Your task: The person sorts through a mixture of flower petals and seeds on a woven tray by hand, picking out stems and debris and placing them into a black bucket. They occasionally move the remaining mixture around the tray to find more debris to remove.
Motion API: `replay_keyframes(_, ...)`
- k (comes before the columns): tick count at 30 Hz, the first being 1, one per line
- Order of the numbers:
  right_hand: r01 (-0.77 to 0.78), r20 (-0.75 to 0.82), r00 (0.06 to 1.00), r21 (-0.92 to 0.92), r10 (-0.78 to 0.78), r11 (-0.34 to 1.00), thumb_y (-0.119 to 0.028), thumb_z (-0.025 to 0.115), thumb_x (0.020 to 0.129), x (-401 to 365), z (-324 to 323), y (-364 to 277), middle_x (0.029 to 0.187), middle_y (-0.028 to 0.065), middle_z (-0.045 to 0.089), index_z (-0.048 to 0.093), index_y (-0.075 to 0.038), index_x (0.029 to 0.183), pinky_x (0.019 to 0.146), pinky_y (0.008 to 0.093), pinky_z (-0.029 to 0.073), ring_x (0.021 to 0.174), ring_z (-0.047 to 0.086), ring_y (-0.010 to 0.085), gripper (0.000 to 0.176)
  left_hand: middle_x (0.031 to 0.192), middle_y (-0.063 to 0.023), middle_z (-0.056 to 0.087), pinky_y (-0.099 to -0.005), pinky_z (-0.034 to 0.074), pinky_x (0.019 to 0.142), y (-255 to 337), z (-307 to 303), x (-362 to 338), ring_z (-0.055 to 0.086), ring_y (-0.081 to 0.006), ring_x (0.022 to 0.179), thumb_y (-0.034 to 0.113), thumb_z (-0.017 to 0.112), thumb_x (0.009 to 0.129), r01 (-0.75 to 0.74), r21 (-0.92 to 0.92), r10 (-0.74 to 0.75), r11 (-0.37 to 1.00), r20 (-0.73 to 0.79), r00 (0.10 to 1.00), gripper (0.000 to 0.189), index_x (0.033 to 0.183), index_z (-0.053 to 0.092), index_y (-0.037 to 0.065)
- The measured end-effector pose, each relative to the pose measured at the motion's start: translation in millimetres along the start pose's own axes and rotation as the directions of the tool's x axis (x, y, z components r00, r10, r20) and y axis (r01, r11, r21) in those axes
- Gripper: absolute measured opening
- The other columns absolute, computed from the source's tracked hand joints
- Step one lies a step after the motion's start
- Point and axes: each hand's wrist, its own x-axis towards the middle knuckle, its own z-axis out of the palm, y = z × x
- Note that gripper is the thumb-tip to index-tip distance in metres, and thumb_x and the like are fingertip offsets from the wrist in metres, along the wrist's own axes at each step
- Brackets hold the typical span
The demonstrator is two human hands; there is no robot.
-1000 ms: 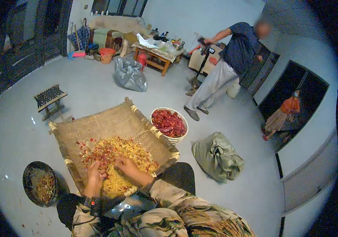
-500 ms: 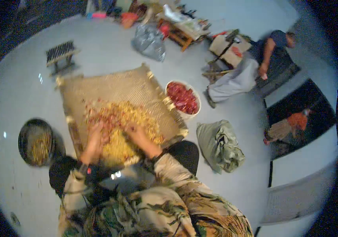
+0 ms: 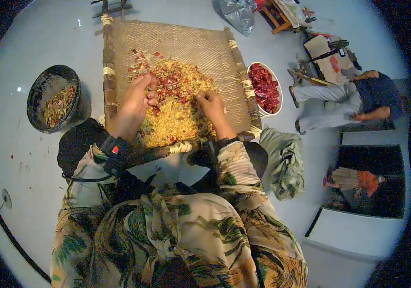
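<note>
Yellow seeds [image 3: 174, 120] lie heaped on a woven tray [image 3: 176, 36] with a wooden frame, in front of my knees. Red dried-chili pieces [image 3: 169, 86] are scattered through the far part of the heap. Over the heap's left side is my left hand [image 3: 140, 98], its fingers curled in; whatever they hold cannot be made out. My right hand [image 3: 211, 106] is at the heap's right side, thumb and fingers pinched together. Anything between those fingertips is too small to name.
To the left stands a black bowl [image 3: 54, 98] with dry brownish bits. Right of the tray are a white bucket [image 3: 265, 89] of red dried chilies and a green sack [image 3: 282, 163]. A seated person [image 3: 344, 101] is farther right. A grey plastic bag [image 3: 236, 14] lies beyond.
The head view has shifted, so the tray and both hands appear higher and farther right. My hands look farther apart over the heap. The seated person's posture has changed.
</note>
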Motion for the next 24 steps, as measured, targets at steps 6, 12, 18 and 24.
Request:
replay_keyframes(6, 0.094, -0.044, 0.993, -0.303, -0.112, 0.948, -0.026, 0.062, 0.077, 18.4, 5.6, 14.3, 0.071, 0.0178, 0.063, 0.063, -0.003, 0.082, 0.062, 0.0401, 0.046, 0.068, 0.061, 0.0327, 0.024, 0.069, -0.0015, 0.046, -0.0221, 0.031, 0.044, 1.8, -4.4, 3.2, 0.039, -0.0091, 0.054, 0.019, 0.045, 0.09, -0.001, -0.053, 0.001, 0.999, 0.001, 1.0, 0.013, 0.088, 0.05, 0.007)
replay_keyframes(12, 0.011, -0.009, 1.0, -0.427, -0.016, 0.904, -0.034, 0.063, 0.075, 51.1, 6.6, 31.5, 0.076, 0.0211, 0.062, 0.065, -0.001, 0.08, 0.065, 0.0423, 0.047, 0.073, 0.061, 0.0352, 0.034, 0.071, -0.0014, 0.046, -0.0223, 0.031, 0.044, -0.1, 1.7, 0.3, 0.039, -0.0091, 0.053, 0.021, 0.047, 0.09, 0.018, -0.018, -0.018, 1.0, -0.01, 1.0, 0.014, 0.089, 0.05, 0.007)
replay_keyframes(18, -0.047, -0.02, 0.999, -0.544, 0.043, 0.838, -0.035, 0.063, 0.074, 64.3, 24.6, 12.2, 0.076, 0.0216, 0.062, 0.064, 0.0, 0.08, 0.066, 0.0446, 0.047, 0.075, 0.061, 0.0375, 0.036, 0.071, -0.0005, 0.046, -0.0226, 0.033, 0.044, -0.3, 7.0, -2.1, 0.04, -0.0084, 0.054, 0.021, 0.049, 0.09, 0.013, 0.042, -0.011, 0.999, -0.037, 0.999, 0.014, 0.088, 0.05, 0.007)
replay_keyframes(24, 0.026, -0.061, 0.997, -0.329, -0.049, 0.944, -0.029, 0.064, 0.074, 79.1, 32.4, 41.5, 0.072, 0.0177, 0.063, 0.063, -0.001, 0.079, 0.06, 0.0381, 0.046, 0.065, 0.06, 0.0273, 0.03, 0.069, 0.0007, 0.046, -0.0228, 0.032, 0.043, -3.1, 6.4, 0.6, 0.041, -0.0082, 0.052, 0.022, 0.048, 0.09, 0.012, 0.074, -0.008, 0.997, -0.056, 0.998, 0.015, 0.087, 0.05, 0.008)
